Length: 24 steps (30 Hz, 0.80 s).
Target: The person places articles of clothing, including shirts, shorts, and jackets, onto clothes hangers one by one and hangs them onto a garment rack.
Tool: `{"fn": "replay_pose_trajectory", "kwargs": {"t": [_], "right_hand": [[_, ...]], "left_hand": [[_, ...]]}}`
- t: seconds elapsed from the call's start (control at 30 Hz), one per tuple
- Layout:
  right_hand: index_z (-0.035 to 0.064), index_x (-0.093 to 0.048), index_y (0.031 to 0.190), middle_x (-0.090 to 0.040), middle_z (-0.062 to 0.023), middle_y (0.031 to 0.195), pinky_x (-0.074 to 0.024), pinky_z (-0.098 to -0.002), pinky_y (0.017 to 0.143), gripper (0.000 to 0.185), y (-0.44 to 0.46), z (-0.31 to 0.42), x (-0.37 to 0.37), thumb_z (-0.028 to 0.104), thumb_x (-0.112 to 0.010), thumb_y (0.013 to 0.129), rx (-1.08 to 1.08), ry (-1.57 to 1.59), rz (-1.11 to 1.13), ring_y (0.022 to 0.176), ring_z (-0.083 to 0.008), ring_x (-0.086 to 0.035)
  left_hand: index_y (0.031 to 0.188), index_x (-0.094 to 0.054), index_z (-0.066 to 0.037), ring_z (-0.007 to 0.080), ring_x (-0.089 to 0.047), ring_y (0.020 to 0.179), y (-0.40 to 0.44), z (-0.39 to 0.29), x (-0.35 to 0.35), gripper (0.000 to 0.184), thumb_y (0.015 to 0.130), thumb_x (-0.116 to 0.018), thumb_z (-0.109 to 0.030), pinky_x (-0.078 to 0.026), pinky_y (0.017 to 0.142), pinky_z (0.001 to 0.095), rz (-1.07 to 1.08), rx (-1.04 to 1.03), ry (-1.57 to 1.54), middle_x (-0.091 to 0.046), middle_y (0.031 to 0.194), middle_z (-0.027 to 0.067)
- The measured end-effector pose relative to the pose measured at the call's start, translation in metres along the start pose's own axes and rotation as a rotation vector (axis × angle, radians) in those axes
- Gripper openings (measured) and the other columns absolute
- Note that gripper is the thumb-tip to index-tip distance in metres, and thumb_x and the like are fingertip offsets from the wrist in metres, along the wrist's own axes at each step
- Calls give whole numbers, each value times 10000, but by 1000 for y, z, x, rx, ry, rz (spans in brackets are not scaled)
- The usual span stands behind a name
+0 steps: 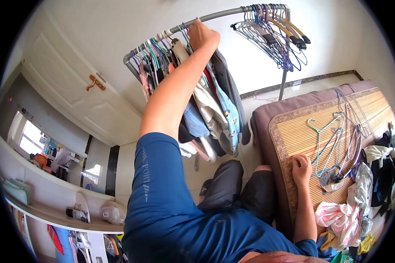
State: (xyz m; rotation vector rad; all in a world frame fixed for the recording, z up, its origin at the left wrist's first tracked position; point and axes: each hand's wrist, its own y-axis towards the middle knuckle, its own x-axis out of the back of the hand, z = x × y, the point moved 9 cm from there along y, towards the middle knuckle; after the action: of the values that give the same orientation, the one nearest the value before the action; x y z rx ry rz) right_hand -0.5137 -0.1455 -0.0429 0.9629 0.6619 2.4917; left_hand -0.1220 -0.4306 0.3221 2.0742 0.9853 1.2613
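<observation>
My left hand (202, 36) is raised to the metal rail (219, 14) of a clothes rack, its fingers closed at a hanger hook; the hook is mostly hidden by the hand. Below it hang garments, among them a dark grey one (226, 74), a light blue printed one (227, 109) and a beige one (208, 105). My right hand (301, 170) rests on the edge of a woven mat (294, 131), fingers curled, with nothing visible in them. Just right of it lie loose hangers, including a turquoise hanger (319, 131).
Bare hangers (272, 39) bunch at the rail's right end. A heap of crumpled clothes (360, 197) covers the mat's right side. On the left are a white door (74, 74) and a shelf unit (52, 210). My knees (228, 175) are between rack and bed.
</observation>
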Motion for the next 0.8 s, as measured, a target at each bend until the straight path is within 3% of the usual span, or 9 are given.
{"fn": "replay_pose_trajectory", "kwargs": {"t": [0.1, 0.17, 0.23, 0.4, 0.5, 0.57, 0.6, 0.67, 0.8], "right_hand": [[20, -728, 911, -721, -111, 974, -542, -388, 829, 62, 1, -2, -1, 30, -736, 851, -19, 6, 11, 933, -314, -682], [25, -728, 913, -720, -108, 974, -541, -384, 829, 65, 0, -3, -2, 31, -737, 850, -10, 6, 2, 933, -309, -682], [28, -729, 915, -722, -104, 972, -541, -384, 828, 67, 0, -3, -1, 32, -737, 849, -15, 4, -5, 931, -307, -682], [33, -730, 898, -728, -98, 955, -539, -387, 823, 51, 1, -2, 0, 37, -732, 847, -11, 10, -3, 917, -308, -676], [33, -730, 894, -728, -111, 950, -537, -398, 816, 44, 1, -5, -2, 45, -724, 851, -42, 5, 23, 907, -321, -670], [34, -733, 896, -728, -121, 950, -536, -408, 808, 50, 2, -9, -2, 53, -718, 853, -64, -27, 23, 900, -332, -665], [35, -736, 895, -729, -119, 952, -537, -406, 807, 51, 2, -9, -3, 55, -719, 852, -54, -23, 22, 901, -332, -665], [37, -739, 895, -730, -116, 954, -537, -405, 806, 53, 1, -9, -2, 58, -719, 851, -71, -31, 34, 903, -332, -666], [35, -749, 907, -733, -107, 964, -540, -397, 814, 69, 3, -8, -2, 67, -723, 851, -43, -35, 31, 915, -320, -671]], "left_hand": [[1395, -583, -64, 378, -492, 1345, 13, -11, 18, 584, 837, -676, -209, -432, 1111, 490, -34, -167, 124, -580, 1376, 208], [1422, -603, -155, 337, -474, 1378, 33, 1, 10, 560, 888, -668, -312, -394, 1130, 511, -67, -220, 171, -585, 1412, 140], [1410, -632, -200, 319, -468, 1398, 42, 3, 0, 525, 922, -663, -389, -372, 1138, 531, 62, -264, 284, -571, 1470, 76], [1368, -676, -245, 257, -496, 1400, 62, 7, -2, 438, 956, -624, -384, -248, 1165, 638, 182, -254, 387, -617, 1453, 29], [1295, -715, -231, 317, -548, 1370, 79, 21, 1, 476, 832, -617, -279, -248, 1171, 673, 287, -140, 389, -669, 1384, 76], [1216, -751, -221, 340, -595, 1314, 86, 30, 9, 464, 771, -651, -308, -255, 1158, 690, 309, -128, 375, -717, 1298, 73], [1207, -751, -258, 333, -637, 1248, 96, 41, 8, 462, 772, -657, -380, -361, 1048, 651, 267, -169, 429, -741, 1255, 39], [1205, -753, -248, 310, -627, 1265, 96, 48, 18, 443, 791, -641, -360, -312, 1102, 635, 280, -155, 399, -731, 1274, 48], [1292, -719, -275, 308, -612, 1291, 106, 69, 21, 476, 845, -613, -402, -364, 1065, 614, 305, -181, 441, -708, 1337, 20]]}}
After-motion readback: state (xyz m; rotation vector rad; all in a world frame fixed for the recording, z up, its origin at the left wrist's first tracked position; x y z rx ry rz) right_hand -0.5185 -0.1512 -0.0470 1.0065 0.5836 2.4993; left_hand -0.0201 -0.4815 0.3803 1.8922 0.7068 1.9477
